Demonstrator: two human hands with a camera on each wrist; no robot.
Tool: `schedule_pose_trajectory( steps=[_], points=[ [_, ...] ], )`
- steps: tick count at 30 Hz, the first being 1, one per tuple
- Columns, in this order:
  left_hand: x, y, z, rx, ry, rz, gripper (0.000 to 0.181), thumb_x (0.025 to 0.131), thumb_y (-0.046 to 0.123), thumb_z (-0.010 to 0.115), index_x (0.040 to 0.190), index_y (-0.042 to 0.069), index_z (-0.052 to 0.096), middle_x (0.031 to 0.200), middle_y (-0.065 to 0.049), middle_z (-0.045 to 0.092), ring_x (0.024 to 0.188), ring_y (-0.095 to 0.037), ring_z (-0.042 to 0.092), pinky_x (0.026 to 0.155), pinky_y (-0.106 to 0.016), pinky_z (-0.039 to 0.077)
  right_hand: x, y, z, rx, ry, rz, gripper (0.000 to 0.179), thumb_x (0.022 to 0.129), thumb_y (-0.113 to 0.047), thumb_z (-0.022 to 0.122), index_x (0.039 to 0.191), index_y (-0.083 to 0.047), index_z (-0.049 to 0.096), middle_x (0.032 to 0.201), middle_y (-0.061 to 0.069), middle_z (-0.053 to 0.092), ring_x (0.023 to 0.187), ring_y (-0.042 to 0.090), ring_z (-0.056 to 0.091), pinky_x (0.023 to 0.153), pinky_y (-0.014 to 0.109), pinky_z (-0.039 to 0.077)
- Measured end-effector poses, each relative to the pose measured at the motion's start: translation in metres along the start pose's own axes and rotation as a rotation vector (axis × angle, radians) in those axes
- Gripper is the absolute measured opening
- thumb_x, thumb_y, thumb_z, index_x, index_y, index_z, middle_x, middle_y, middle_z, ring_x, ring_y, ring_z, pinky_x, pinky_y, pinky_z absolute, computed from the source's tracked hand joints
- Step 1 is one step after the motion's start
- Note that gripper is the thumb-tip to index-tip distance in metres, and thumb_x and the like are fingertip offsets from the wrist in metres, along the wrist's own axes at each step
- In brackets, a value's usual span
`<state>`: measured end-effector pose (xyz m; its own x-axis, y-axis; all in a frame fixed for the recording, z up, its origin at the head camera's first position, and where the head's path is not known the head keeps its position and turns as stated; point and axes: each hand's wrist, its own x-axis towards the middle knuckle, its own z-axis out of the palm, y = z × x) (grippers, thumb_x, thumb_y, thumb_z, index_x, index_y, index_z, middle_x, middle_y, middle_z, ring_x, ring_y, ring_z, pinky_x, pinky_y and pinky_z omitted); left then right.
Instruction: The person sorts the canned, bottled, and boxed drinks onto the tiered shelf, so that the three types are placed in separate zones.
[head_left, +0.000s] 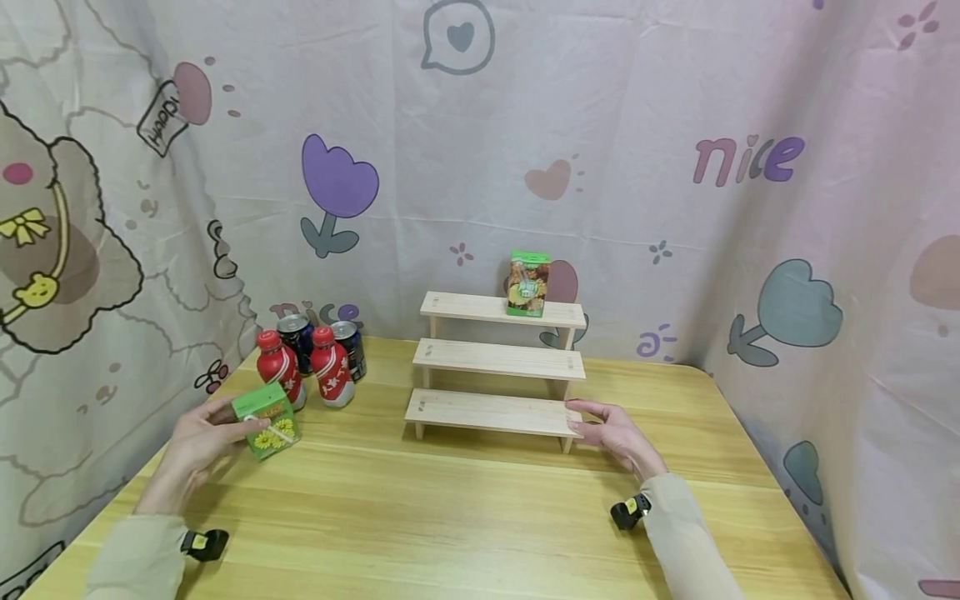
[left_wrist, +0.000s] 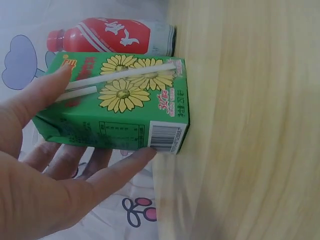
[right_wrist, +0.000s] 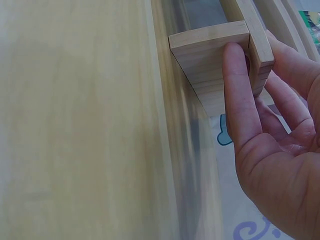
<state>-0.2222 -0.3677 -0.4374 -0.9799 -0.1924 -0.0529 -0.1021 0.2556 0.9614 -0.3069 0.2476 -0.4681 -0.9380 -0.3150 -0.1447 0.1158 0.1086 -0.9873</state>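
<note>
At the table's left, my left hand (head_left: 206,433) grips a green drink carton (head_left: 267,421) printed with yellow flowers. In the left wrist view a white straw (left_wrist: 120,75) lies along the carton's front, with the thumb on that face and fingers under the opposite side. My right hand (head_left: 615,433) pinches the right end of the lowest step of a three-tier wooden stand (head_left: 487,412). The right wrist view has the thumb and fingers around that wooden step's end (right_wrist: 260,55). Another drink carton (head_left: 528,285), green and brown, stands upright on the top step.
Two red bottles (head_left: 332,371) stand just behind the held carton, with two dark cans (head_left: 348,346) behind them. A printed cloth (head_left: 465,167) hangs behind and beside the wooden table (head_left: 420,517).
</note>
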Motion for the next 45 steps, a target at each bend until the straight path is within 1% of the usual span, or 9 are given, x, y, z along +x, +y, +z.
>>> schedule_pose_trajectory(
  steps=[3, 10, 14, 18, 21, 28, 37, 40, 45],
  points=[
    [0.002, 0.001, -0.001, -0.033, 0.0, 0.02, 0.045, 0.08, 0.016, 0.082, 0.116, 0.025, 0.056, 0.086, 0.03, 0.063, 0.081, 0.003, 0.064, 0.074, -0.026, 0.059, -0.001, -0.001, 0.0, 0.01, -0.009, -0.004, 0.058, 0.091, -0.002, 0.066, 0.143, 0.006, 0.042, 0.146, 0.031, 0.039, 0.103, 0.02, 0.068, 0.093, 0.037, 0.055],
    [-0.002, 0.008, -0.001, 0.009, -0.007, 0.133, 0.039, 0.082, 0.011, 0.08, 0.109, 0.033, 0.063, 0.087, 0.022, 0.065, 0.08, 0.0, 0.063, 0.071, -0.025, 0.059, -0.001, -0.001, 0.0, -0.001, -0.008, -0.009, 0.058, 0.092, -0.004, 0.066, 0.143, 0.006, 0.041, 0.144, 0.031, 0.042, 0.102, 0.018, 0.068, 0.094, 0.037, 0.054],
    [-0.004, 0.017, 0.004, 0.066, -0.037, 0.178, 0.041, 0.085, 0.014, 0.077, 0.122, 0.017, 0.059, 0.091, 0.018, 0.063, 0.083, -0.001, 0.064, 0.074, -0.025, 0.059, -0.001, -0.001, 0.001, -0.006, -0.008, -0.012, 0.058, 0.092, -0.005, 0.066, 0.143, 0.007, 0.042, 0.147, 0.032, 0.038, 0.102, 0.018, 0.068, 0.094, 0.037, 0.054],
    [-0.004, 0.028, 0.012, 0.107, -0.072, 0.199, 0.065, 0.087, 0.018, 0.076, 0.138, -0.007, 0.045, 0.095, 0.018, 0.063, 0.087, -0.002, 0.064, 0.077, -0.024, 0.058, -0.001, -0.001, 0.001, -0.001, 0.004, 0.0, 0.057, 0.091, -0.003, 0.067, 0.143, 0.005, 0.043, 0.145, 0.031, 0.041, 0.101, 0.018, 0.069, 0.093, 0.036, 0.055],
    [-0.004, 0.035, 0.018, 0.103, -0.084, 0.201, 0.075, 0.087, 0.019, 0.076, 0.143, -0.012, 0.037, 0.096, 0.022, 0.062, 0.089, -0.001, 0.064, 0.078, -0.023, 0.058, -0.001, -0.001, 0.001, -0.005, 0.006, 0.002, 0.057, 0.091, -0.003, 0.067, 0.142, 0.005, 0.044, 0.142, 0.031, 0.045, 0.1, 0.018, 0.069, 0.092, 0.037, 0.055],
    [-0.002, 0.047, 0.031, 0.093, -0.056, 0.21, 0.077, 0.087, 0.025, 0.076, 0.144, -0.009, 0.036, 0.099, 0.027, 0.06, 0.09, 0.004, 0.063, 0.077, -0.025, 0.059, 0.0, 0.001, 0.0, 0.0, 0.007, 0.005, 0.058, 0.09, -0.003, 0.067, 0.143, 0.004, 0.044, 0.143, 0.03, 0.044, 0.1, 0.018, 0.069, 0.092, 0.036, 0.055],
    [0.004, 0.069, 0.048, 0.086, -0.072, 0.311, 0.071, 0.088, 0.019, 0.075, 0.143, -0.006, 0.039, 0.099, 0.03, 0.061, 0.092, 0.006, 0.063, 0.07, -0.025, 0.059, -0.001, 0.001, -0.001, -0.01, -0.005, 0.0, 0.059, 0.091, -0.004, 0.067, 0.143, 0.004, 0.042, 0.145, 0.031, 0.042, 0.1, 0.018, 0.069, 0.094, 0.038, 0.054],
    [0.005, 0.079, 0.052, 0.13, -0.065, 0.325, 0.072, 0.088, 0.022, 0.075, 0.146, -0.002, 0.039, 0.095, 0.021, 0.06, 0.083, 0.005, 0.059, 0.062, -0.023, 0.056, -0.001, 0.001, -0.001, -0.004, 0.0, 0.004, 0.058, 0.091, -0.003, 0.066, 0.143, 0.004, 0.042, 0.143, 0.03, 0.044, 0.1, 0.018, 0.069, 0.094, 0.037, 0.054],
    [0.007, 0.094, 0.058, 0.211, -0.047, 0.333, 0.072, 0.086, 0.025, 0.077, 0.146, 0.003, 0.043, 0.083, 0.002, 0.057, 0.06, -0.004, 0.048, 0.045, -0.025, 0.041, 0.0, 0.001, 0.0, 0.001, 0.0, 0.0, 0.057, 0.091, -0.002, 0.065, 0.143, 0.005, 0.042, 0.142, 0.03, 0.047, 0.101, 0.019, 0.069, 0.093, 0.037, 0.055]
  ],
)
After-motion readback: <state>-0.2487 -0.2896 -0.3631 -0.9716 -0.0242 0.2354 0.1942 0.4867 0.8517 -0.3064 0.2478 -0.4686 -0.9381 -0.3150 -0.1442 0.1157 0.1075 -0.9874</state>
